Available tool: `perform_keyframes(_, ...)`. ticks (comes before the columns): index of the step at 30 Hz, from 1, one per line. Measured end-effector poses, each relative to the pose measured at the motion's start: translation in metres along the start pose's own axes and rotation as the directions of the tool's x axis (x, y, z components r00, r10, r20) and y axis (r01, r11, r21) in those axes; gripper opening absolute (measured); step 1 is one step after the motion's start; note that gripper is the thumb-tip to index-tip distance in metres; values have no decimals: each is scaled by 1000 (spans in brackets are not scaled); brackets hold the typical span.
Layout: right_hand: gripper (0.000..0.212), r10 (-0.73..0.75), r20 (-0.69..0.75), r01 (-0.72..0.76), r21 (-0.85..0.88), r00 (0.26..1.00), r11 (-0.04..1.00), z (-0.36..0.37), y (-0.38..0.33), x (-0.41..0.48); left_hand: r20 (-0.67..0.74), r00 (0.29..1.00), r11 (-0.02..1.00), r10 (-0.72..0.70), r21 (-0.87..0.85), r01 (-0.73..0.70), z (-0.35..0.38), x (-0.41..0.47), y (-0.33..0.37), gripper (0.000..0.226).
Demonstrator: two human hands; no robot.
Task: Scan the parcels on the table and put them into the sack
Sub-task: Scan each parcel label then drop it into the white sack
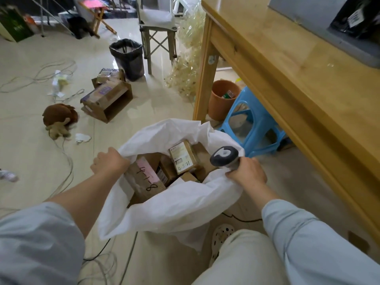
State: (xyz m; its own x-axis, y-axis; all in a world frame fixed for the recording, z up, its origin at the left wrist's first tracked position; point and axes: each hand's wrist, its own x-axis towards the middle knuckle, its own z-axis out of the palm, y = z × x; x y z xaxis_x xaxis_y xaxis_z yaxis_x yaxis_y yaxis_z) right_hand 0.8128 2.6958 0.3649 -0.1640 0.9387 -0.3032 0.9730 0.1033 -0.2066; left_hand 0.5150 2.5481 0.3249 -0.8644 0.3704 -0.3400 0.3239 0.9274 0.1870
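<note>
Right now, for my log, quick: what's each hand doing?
Left hand: closed, gripping the left rim of the sack.
Right hand: closed around the scanner, also pinching the sack's right rim.

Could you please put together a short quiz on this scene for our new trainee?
1. True or false: the white sack is empty.
2. What does the right hand hold? A) a scanner B) a tape roll C) nothing
3. Fill in: the left hand grips the sack's ____.
Key: 1 false, several parcels lie inside; 2 A; 3 rim.
</note>
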Motion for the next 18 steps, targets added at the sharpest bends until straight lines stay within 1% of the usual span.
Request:
perform_keyframes(1, 48, -15, -11, 15, 3, 1000, 1000, -1, 1, -4, -26, 999, 999, 30, 43, -29, 0, -6, 7, 56)
perform_keyframes(3, 44, -42, -12, 42, 56, 999, 998, -5, 3, -11, -66, 988, 988, 140, 75, -135, -2, -20, 24, 59)
perform_keyframes(4, 43, -50, -8, 50, 112, 999, 992, -9, 3, -14, -67, 977, 978, 202, 73, -197, -3, -27, 36, 60)
perform_keyframes(6, 40, -55, -4, 53, 285, 998, 957, -19, 3, -22, -48, 947, 947, 318, 66, -315, -9, -47, 64, 66)
perform_keyframes(7, 37, -53, -2, 50, 390, 999, 919, -27, 2, -27, -46, 926, 926, 374, 74, -370, -13, -58, 79, 69)
perform_keyframes(9, 26, -34, 12, 21, 586, 999, 810, -43, 0, -38, -59, 877, 878, 476, 85, -471, -23, -82, 109, 69)
perform_keyframes(12, 22, 33, -15, -7, 810, 999, 586, -70, 0, -58, -101, 803, 809, 587, 55, -585, -39, -118, 146, 67)
perform_keyframes(14, 15, 74, -51, 10, 880, 996, 475, -90, 7, -72, -136, 742, 751, 656, 16, -661, -48, -142, 167, 64)
perform_keyframes(15, 15, 96, -47, 0, 901, 994, 435, -101, 12, -80, -152, 710, 718, 687, -7, -696, -54, -154, 177, 62)
perform_keyframes(16, 16, 121, -33, -19, 914, 992, 405, -111, 17, -89, -161, 680, 686, 715, -26, -727, -59, -168, 187, 62)
perform_keyframes(18, 16, 170, -6, -60, 924, 985, 377, -130, 31, -104, -158, 628, 629, 762, -47, -776, -70, -193, 208, 60)
